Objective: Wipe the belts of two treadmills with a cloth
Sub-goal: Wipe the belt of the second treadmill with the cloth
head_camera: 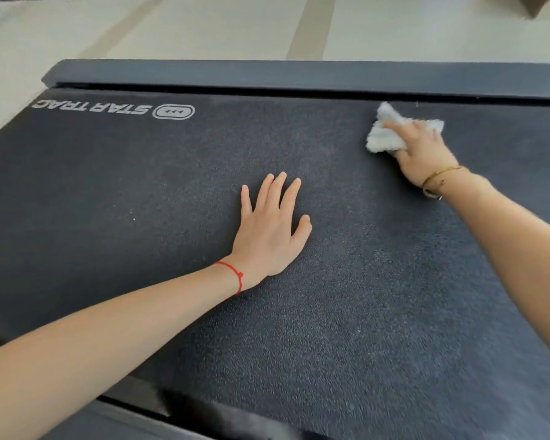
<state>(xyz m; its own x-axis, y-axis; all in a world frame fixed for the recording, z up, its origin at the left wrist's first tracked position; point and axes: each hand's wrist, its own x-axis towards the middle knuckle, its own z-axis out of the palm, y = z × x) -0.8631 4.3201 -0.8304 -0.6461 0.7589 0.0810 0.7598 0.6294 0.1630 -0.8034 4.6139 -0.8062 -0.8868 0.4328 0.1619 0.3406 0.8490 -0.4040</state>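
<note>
Gym or fitness room: a branded treadmill belt [204, 192] with side rail [299, 73] on a pale tiled floor [204, 23].

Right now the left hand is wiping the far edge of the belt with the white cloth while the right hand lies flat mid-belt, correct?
The hands are swapped. In the head view the right hand presses the white cloth near the far edge of the belt, and the left hand lies flat mid-belt with fingers spread. The rest stands.
</note>
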